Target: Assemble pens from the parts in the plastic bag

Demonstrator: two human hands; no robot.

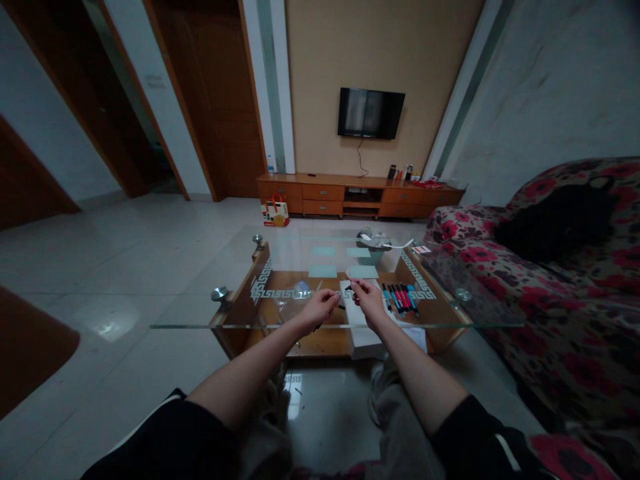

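My left hand (323, 308) is closed in a pinch above the near part of the glass table. The dark end of a slim marker (317, 327) pokes out below its fingers. Close beside it, my right hand (367, 301) also pinches, around a small black piece (349, 287) that looks like a marker cap. The two hands are a short gap apart. Several markers (400, 299) with black, red and blue parts lie in a row to the right of my right hand. Beneath the hands, a white box (367, 341) shows through the glass.
The glass tabletop (210, 310) bears several pale rectangular panels (323, 271). A basket (374, 255) with white items stands toward its far right. A floral sofa (480, 267) runs along the right. Ahead stand a wooden TV cabinet (323, 193) and a paper bag (275, 213).
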